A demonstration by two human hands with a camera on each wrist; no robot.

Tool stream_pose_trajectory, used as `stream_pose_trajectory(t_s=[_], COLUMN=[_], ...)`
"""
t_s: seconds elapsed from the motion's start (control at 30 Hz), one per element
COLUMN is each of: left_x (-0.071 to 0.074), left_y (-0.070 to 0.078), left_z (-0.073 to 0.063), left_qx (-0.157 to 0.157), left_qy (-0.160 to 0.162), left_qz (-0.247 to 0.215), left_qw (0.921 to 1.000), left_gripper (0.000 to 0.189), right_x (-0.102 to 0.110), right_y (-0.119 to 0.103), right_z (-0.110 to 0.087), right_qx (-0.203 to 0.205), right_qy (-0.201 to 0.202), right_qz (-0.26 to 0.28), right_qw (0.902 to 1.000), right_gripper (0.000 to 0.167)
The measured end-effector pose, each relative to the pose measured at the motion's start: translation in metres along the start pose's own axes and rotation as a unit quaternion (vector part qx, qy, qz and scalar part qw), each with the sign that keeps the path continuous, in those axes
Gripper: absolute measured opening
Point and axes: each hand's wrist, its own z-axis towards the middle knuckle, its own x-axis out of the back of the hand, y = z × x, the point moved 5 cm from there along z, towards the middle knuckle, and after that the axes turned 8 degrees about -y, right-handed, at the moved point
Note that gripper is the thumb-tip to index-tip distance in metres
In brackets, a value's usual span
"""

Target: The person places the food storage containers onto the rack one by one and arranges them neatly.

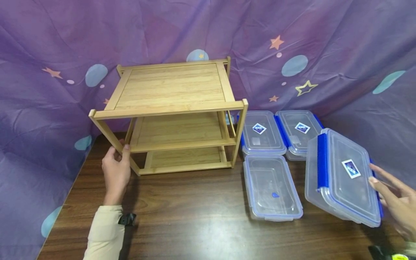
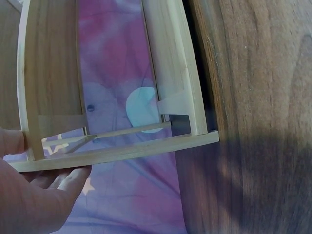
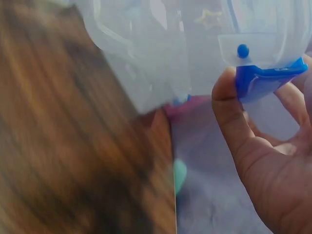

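A three-tier wooden shelf rack [image 1: 175, 86] stands on the table. My left hand [image 1: 116, 171] grips its slanted left front post around the height of the middle shelf, thumb on one side and fingers on the other, as the left wrist view shows too. On the right, my right hand [image 1: 398, 204] holds a clear lidded food container [image 1: 347, 195] with blue side clips. That container is tilted, its lid with a diamond label facing up and right. In the right wrist view, thumb and fingers pinch the container's edge at a blue clip [image 3: 263, 83].
Two more lidded containers [image 1: 263, 139] [image 1: 297, 126] stand side by side right of the rack. In front of them sits another clear container [image 1: 273, 186] with a small blue piece on it. A purple patterned cloth [image 1: 162, 29] hangs behind the brown wooden table [image 1: 182, 216].
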Motion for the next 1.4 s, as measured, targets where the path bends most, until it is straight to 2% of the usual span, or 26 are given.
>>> stream_pose_trajectory(t_s=[0.1, 0.27, 0.37, 0.57, 0.83, 1.0, 1.1, 1.4], left_x=[0.001, 0.001, 0.001, 0.000, 0.000, 0.000, 0.000, 0.000], left_y=[0.000, -0.002, -0.002, -0.002, -0.002, -0.001, -0.002, -0.002], left_z=[0.000, -0.002, -0.002, -0.002, -0.001, -0.001, 0.000, 0.001], left_qx=[0.000, 0.004, 0.006, 0.002, -0.003, -0.007, -0.009, -0.006], left_qy=[0.000, 0.000, 0.001, 0.002, 0.002, 0.006, 0.008, 0.003], left_qz=[-0.001, 0.000, 0.002, 0.008, 0.001, -0.007, -0.007, -0.005], left_qw=[1.0000, 1.0000, 1.0000, 1.0000, 1.0000, 0.9999, 0.9999, 1.0000], left_gripper=[0.040, 0.040, 0.039, 0.038, 0.039, 0.038, 0.038, 0.040], right_x=[-0.012, -0.035, -0.049, -0.078, -0.115, -0.132, -0.141, -0.170], right_y=[-0.004, -0.015, -0.022, -0.038, -0.063, -0.081, -0.091, -0.121], right_z=[0.004, 0.014, 0.020, 0.035, 0.060, 0.078, 0.089, 0.128], right_qx=[-0.021, -0.034, -0.044, -0.013, 0.000, 0.020, 0.020, 0.012], right_qy=[0.005, 0.022, 0.020, 0.023, 0.013, -0.013, -0.028, -0.037], right_qz=[0.014, -0.010, 0.000, 0.029, 0.050, 0.082, 0.092, 0.093], right_qw=[0.9997, 0.9991, 0.9988, 0.9992, 0.9987, 0.9963, 0.9952, 0.9949], right_gripper=[0.055, 0.055, 0.053, 0.050, 0.048, 0.047, 0.047, 0.043])
